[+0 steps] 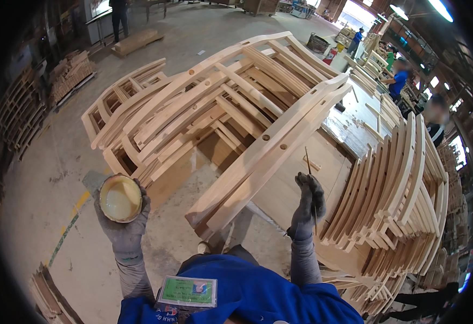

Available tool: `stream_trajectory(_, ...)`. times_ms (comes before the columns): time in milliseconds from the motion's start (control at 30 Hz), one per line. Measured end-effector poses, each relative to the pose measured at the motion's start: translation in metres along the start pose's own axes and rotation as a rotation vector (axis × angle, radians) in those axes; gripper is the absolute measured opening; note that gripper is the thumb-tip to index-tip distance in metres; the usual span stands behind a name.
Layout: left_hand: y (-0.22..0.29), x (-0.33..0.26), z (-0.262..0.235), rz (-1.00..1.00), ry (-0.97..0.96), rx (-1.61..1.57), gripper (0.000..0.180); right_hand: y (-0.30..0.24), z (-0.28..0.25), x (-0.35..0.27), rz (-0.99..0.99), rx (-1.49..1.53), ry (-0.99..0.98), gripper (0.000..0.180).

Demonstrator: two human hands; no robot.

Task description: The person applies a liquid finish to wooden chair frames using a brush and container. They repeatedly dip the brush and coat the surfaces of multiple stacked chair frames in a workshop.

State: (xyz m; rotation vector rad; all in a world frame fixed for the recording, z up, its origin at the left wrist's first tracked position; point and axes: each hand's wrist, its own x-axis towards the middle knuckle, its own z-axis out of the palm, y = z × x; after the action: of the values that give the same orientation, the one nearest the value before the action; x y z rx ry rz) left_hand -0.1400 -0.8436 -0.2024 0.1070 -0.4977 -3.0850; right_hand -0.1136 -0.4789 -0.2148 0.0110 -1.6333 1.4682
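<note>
Closest in, the left hand (124,218), in a grey glove, is cupped from below around a small round bowl (120,198) of pale yellowish liquid, most likely glue, held level out over the concrete floor (42,178). The right hand (308,202), gloved too, is closed on a thin stick (309,178), its tip pointing up toward the frame, clear of the wood.

Just beyond, the curved wooden frame (269,143) leans across the bench (296,183), with 2 round holes (273,141) showing on its near rail, just left of the stick's tip. That looks like the spot being worked. To do it well, the stick should probably carry only a small load from the bowl and go straight down into each hole, turning to coat the wall, so nothing runs onto the face of the rail. Keeping the bowl flat and nearer the frame would cut drips on the way over.

To the right, a row of curved slats (398,189) stands on edge. Farther back, more frames are stacked (155,108), and 2 other people (398,81) work along the far bench.
</note>
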Motion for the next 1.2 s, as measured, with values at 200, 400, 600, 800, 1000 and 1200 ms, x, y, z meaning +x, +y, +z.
stream_trajectory(200,-0.001,-0.004,0.011,0.116,0.165,-0.101,0.053,0.025,0.011,0.015,0.054,-0.107,-0.053,0.023)
stream_trajectory(400,0.008,0.0,0.018,0.268,0.132,-0.041,0.054,0.063,0.038,-0.005,0.02,0.374,-0.086,0.043)
stream_trajectory(600,0.023,0.041,0.01,0.298,0.109,-0.078,0.051,0.066,0.062,-0.04,0.159,0.251,-0.166,0.051)
stream_trajectory(800,0.055,0.123,-0.024,0.04,-0.081,-0.022,0.051,0.045,0.103,-0.051,-0.036,-0.474,-0.198,0.063)
stream_trajectory(1000,0.089,0.215,-0.061,-0.174,-0.167,0.025,0.06,0.032,0.153,-0.065,-0.045,-0.787,-0.045,0.073)
stream_trajectory(1200,0.103,0.264,-0.083,-0.033,-0.05,0.356,0.07,0.018,0.188,-0.102,0.083,-0.978,-0.019,0.081)
